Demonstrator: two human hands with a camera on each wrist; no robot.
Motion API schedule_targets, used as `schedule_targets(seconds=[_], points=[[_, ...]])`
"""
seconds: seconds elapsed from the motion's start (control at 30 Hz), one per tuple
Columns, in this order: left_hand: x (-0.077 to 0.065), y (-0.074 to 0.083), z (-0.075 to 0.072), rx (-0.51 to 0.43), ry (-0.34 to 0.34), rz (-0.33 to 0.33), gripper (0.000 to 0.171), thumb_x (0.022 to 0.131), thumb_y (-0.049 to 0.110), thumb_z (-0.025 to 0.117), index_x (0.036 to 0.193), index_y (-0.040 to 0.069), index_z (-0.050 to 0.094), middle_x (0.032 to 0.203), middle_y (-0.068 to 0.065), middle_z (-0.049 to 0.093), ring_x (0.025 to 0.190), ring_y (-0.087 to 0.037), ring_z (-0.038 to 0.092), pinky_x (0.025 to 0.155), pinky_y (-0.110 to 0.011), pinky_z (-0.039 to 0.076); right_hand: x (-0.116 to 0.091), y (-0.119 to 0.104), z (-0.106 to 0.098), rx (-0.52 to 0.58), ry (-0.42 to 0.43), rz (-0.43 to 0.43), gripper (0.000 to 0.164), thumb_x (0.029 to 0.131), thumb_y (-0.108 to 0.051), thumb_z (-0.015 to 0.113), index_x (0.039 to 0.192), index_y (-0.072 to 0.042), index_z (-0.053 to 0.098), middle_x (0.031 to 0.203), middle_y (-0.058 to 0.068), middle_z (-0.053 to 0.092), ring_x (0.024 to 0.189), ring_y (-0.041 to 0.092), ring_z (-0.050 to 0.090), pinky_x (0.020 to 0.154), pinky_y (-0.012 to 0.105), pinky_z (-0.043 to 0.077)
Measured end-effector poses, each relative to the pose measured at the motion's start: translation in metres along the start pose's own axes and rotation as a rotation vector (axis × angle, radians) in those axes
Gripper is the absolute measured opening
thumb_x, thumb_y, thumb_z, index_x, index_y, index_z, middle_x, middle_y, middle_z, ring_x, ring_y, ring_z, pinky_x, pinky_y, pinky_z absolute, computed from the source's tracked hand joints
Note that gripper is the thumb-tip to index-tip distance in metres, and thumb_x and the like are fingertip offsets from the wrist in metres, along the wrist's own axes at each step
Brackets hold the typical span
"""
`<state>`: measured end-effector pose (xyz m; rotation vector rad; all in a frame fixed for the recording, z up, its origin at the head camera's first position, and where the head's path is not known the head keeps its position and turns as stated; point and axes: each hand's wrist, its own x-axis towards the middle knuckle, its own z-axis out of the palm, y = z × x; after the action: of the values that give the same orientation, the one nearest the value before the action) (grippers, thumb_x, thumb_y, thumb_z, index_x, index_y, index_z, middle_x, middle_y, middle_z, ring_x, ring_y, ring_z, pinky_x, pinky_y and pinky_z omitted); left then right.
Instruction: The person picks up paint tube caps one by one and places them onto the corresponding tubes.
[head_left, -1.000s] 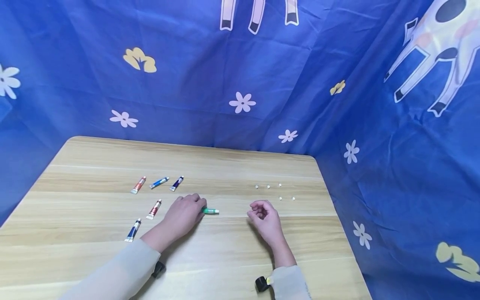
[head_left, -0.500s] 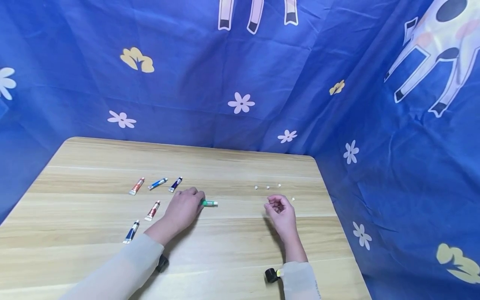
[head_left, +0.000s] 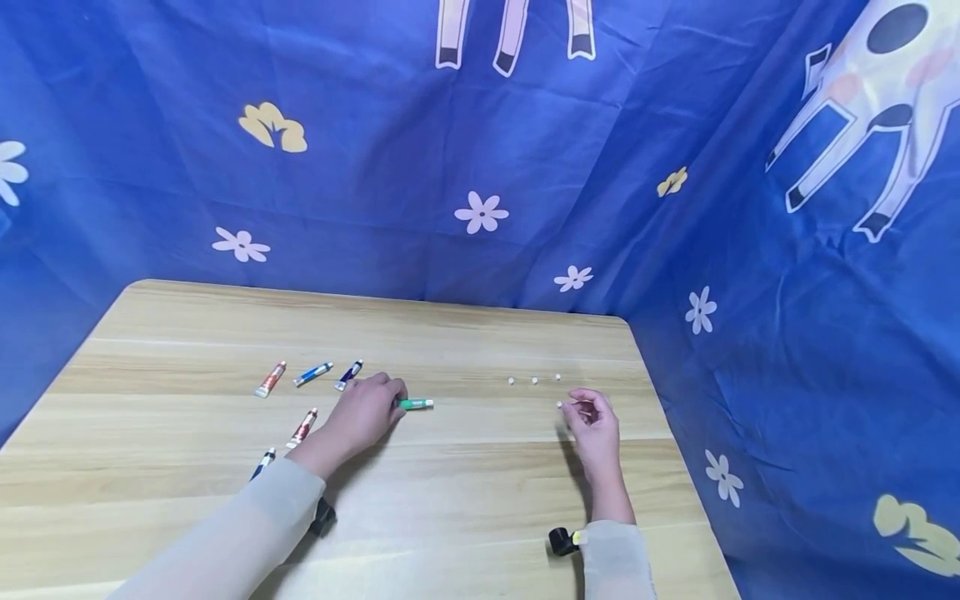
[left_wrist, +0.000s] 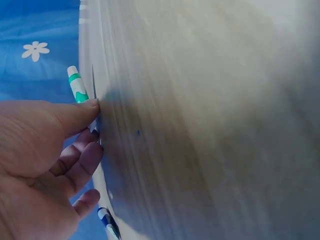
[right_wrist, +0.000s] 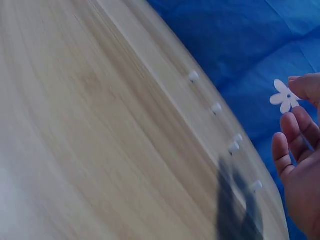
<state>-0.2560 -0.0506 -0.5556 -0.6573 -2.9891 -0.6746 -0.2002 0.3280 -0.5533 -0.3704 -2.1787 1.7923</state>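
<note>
My left hand point(head_left: 366, 411) pinches a green paint tube point(head_left: 417, 404) by its rear part, close to the table. Its white capped end points right. In the left wrist view the green and white tube point(left_wrist: 76, 84) sticks out past the thumb, and the hand hides the rest. On the right, my right hand point(head_left: 597, 429) hovers among small white caps point(head_left: 559, 405), fingers loosely bent. The right wrist view shows a gap between thumb and fingers, nothing held, and several caps point(right_wrist: 234, 147) standing on the table beneath. One cap is hidden behind that hand in the head view.
Other paint tubes lie on the left: orange point(head_left: 271, 379), light blue point(head_left: 313, 374), dark violet point(head_left: 349, 375), dark red point(head_left: 303, 427) and navy point(head_left: 263, 462), the last partly behind the left sleeve. A blue patterned curtain point(head_left: 375, 208) borders the wooden table point(head_left: 465, 508) behind and at the right.
My right hand has moved rightward to the white caps. The left hand, still pinching the green tube, has shifted slightly farther from the person.
</note>
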Motion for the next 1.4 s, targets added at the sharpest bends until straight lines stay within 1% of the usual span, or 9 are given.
schedule_targets(seconds=[0.07,0.23,0.33,0.47,0.63,0.87,1.0,1.13,1.4], points=[[0.001,0.000,-0.001,-0.006,-0.010,-0.005,0.012,0.094,0.019,0.083,0.101,0.014,0.074,0.089,0.000,0.069,0.086,-0.021,0.065,0.086,-0.048,0.048,0.001,0.002,-0.003,0.002,0.017,0.007,0.027,0.095,0.008,0.074,0.120,0.008,0.068,0.111,0.000,0.058,0.093,0.006,0.060,0.077,0.013,0.053],[0.003,-0.002,-0.003,0.000,-0.020,-0.013,0.010,0.094,0.019,0.083,0.097,0.017,0.074,0.087,0.002,0.067,0.082,-0.019,0.062,0.083,-0.045,0.045,0.002,0.009,-0.008,0.052,0.065,0.018,0.029,0.095,0.008,0.073,0.123,0.011,0.065,0.109,0.005,0.064,0.091,0.006,0.061,0.078,0.015,0.054],[0.004,-0.002,-0.004,0.003,-0.019,-0.010,0.010,0.094,0.019,0.083,0.096,0.017,0.073,0.087,0.002,0.067,0.081,-0.019,0.062,0.084,-0.047,0.045,0.003,0.015,-0.011,0.068,0.086,0.025,0.031,0.095,0.008,0.074,0.125,0.011,0.064,0.108,0.004,0.066,0.091,0.005,0.061,0.079,0.015,0.054],[0.006,-0.003,-0.003,0.005,-0.018,-0.012,0.011,0.093,0.019,0.084,0.095,0.018,0.073,0.087,0.002,0.069,0.082,-0.020,0.064,0.088,-0.051,0.046,0.005,0.022,-0.015,0.032,0.098,0.025,0.032,0.096,0.008,0.073,0.127,0.009,0.065,0.110,0.002,0.066,0.092,0.003,0.061,0.081,0.014,0.052],[0.008,-0.004,-0.001,0.007,-0.013,-0.016,0.011,0.093,0.019,0.085,0.095,0.018,0.074,0.087,0.002,0.069,0.083,-0.021,0.066,0.093,-0.055,0.047,0.010,0.027,-0.022,-0.002,0.108,0.039,0.030,0.098,0.006,0.072,0.127,0.007,0.067,0.112,-0.002,0.060,0.092,0.003,0.058,0.080,0.013,0.051],[0.012,-0.005,-0.001,0.013,-0.019,-0.016,0.011,0.093,0.019,0.084,0.097,0.017,0.074,0.088,0.001,0.070,0.085,-0.023,0.067,0.093,-0.056,0.047,0.013,0.035,-0.027,-0.036,0.118,0.053,0.029,0.099,0.002,0.073,0.126,0.012,0.065,0.112,-0.003,0.057,0.092,0.002,0.055,0.079,0.011,0.049],[0.014,-0.005,-0.001,-0.004,-0.028,-0.028,0.010,0.094,0.019,0.084,0.096,0.017,0.074,0.088,0.001,0.071,0.087,-0.023,0.068,0.103,-0.065,0.045,0.013,0.038,-0.027,-0.051,0.125,0.067,0.028,0.100,0.001,0.073,0.125,0.011,0.065,0.112,-0.002,0.056,0.094,0.002,0.054,0.080,0.010,0.049],[0.017,-0.006,-0.001,-0.018,-0.035,-0.046,0.010,0.094,0.019,0.083,0.095,0.017,0.073,0.088,0.002,0.070,0.090,-0.023,0.068,0.111,-0.074,0.040,0.015,0.039,-0.026,-0.076,0.127,0.080,0.025,0.100,0.001,0.072,0.123,0.008,0.068,0.115,0.002,0.054,0.095,0.003,0.054,0.080,0.010,0.049],[0.018,-0.007,0.000,-0.044,-0.016,-0.073,0.010,0.094,0.018,0.083,0.097,0.016,0.074,0.088,0.001,0.070,0.088,-0.022,0.066,0.107,-0.068,0.039,0.027,0.043,-0.029,-0.243,0.112,0.032,0.017,0.101,0.004,0.067,0.118,0.006,0.070,0.117,0.012,0.058,0.094,0.003,0.054,0.082,0.008,0.047]])
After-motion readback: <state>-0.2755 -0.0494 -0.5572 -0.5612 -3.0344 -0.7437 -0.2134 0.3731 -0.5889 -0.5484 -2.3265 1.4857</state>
